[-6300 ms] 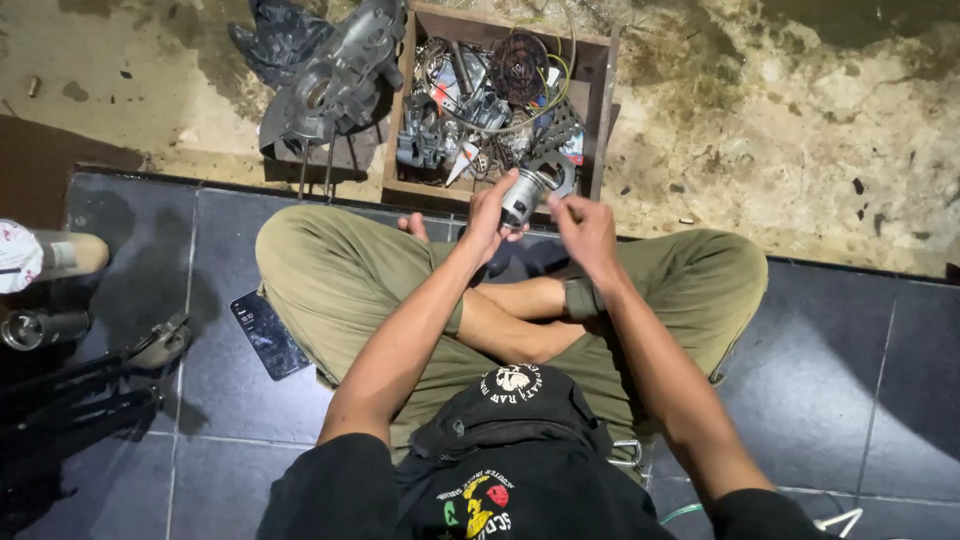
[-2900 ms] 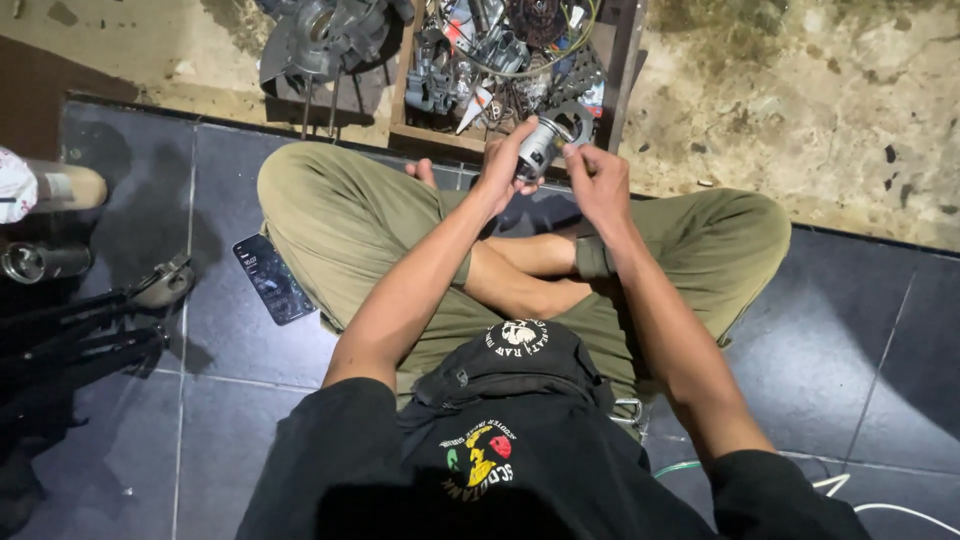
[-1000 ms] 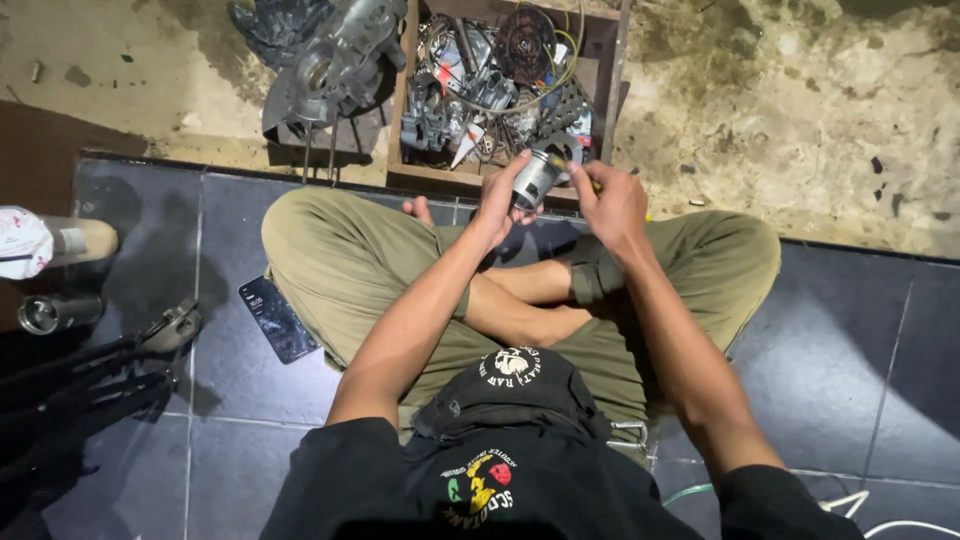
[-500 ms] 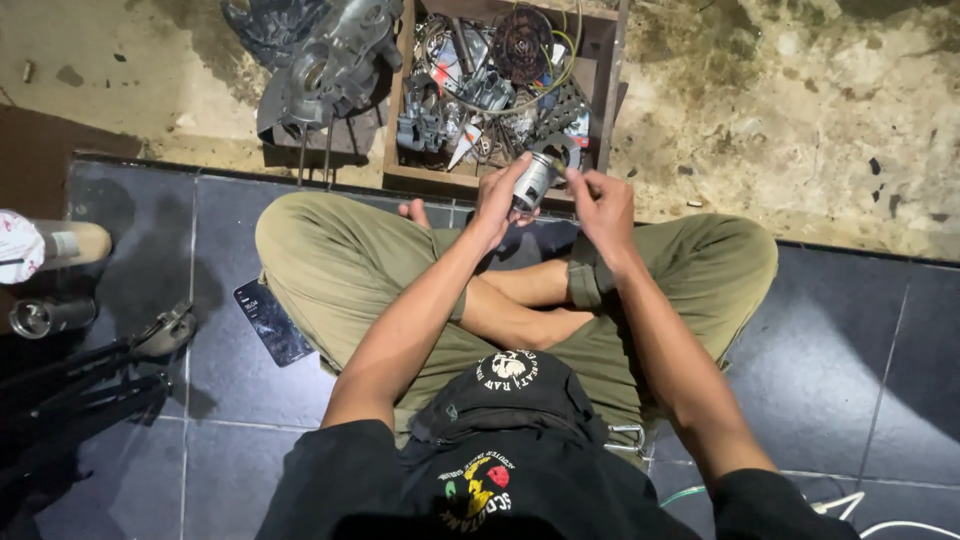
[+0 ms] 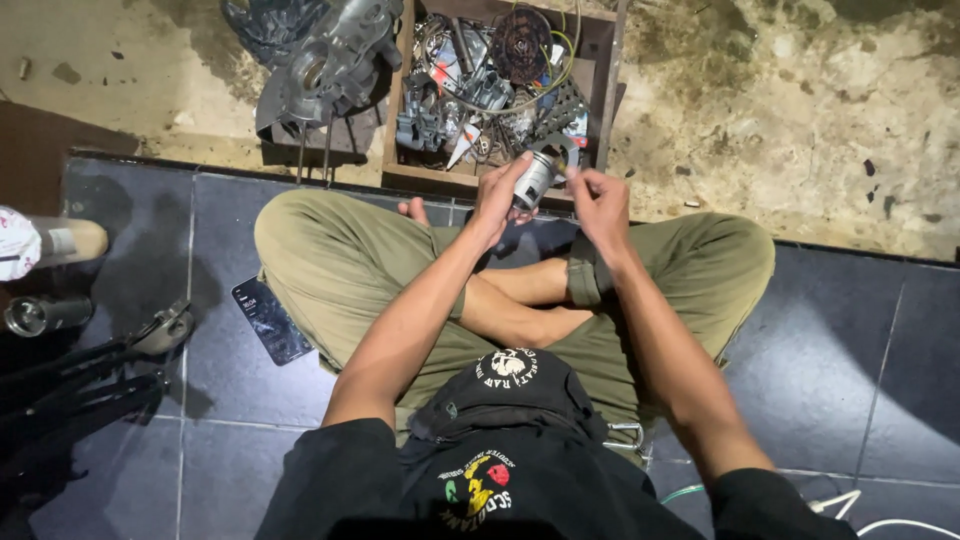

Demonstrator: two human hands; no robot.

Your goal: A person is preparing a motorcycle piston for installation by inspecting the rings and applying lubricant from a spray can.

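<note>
1. a person sits cross-legged on a dark tiled floor [image 5: 820, 370], both hands raised over the knees around a small silver piston [image 5: 535, 180], a short metal cylinder.

2. the left hand [image 5: 500, 195] is clenched round the piston from the left side and from beneath, fingers wrapped on its skirt; the piston is lifted clear of the legs and rests on nothing else.

3. the piston's long axis tilts up and away from the body, its upper end leaning toward the wooden box [image 5: 600, 90] just ahead of the knees.

4. the right hand [image 5: 600, 200] sits just beside the piston on its right, fingertips pinched together at the upper end; it seems to hold something thin against the metal, but what it grips is too small to tell.

5. so the piston lies between the two hands, in the left one's grasp and touched or nearly touched by the right; the left is the carrier, the right the working hand.

6. the wooden box is crowded with engine parts, wires and a dark toothed sprocket [image 5: 520, 40]; a grey engine casing [image 5: 325, 70] stands to its left on rough concrete.

7. a dark phone [image 5: 272, 320] lies flat on the tiles beside the left knee, well apart from the hands; black tubular metal parts [image 5: 80, 375] lie farther left.
</note>
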